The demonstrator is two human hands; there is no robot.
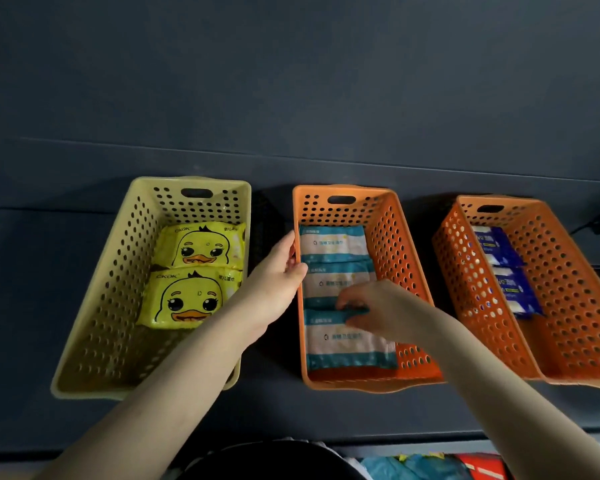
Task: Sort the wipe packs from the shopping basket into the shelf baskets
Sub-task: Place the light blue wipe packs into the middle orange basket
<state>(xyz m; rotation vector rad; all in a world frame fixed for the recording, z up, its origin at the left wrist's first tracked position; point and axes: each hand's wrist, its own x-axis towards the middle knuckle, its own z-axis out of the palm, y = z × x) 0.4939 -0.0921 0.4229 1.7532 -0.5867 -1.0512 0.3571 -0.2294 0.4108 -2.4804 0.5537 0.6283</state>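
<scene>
Three perforated baskets stand on a dark shelf. The yellow basket (94, 306) on the left holds two yellow duck wipe packs (201, 245). Three teal-and-white wipe packs (331, 244) lie in a row in the middle orange basket (392, 237). My left hand (278, 271) grips that basket's left rim. My right hand (371, 306) reaches inside and pinches the top edge of the nearest teal pack (343, 344). The right orange basket (575, 289) holds two blue wipe packs (499, 251).
The dark shelf back wall (291, 81) rises behind the baskets. At the bottom edge, colourful packs (430, 467) show below the shelf front, partly cut off. Narrow gaps separate the three baskets.
</scene>
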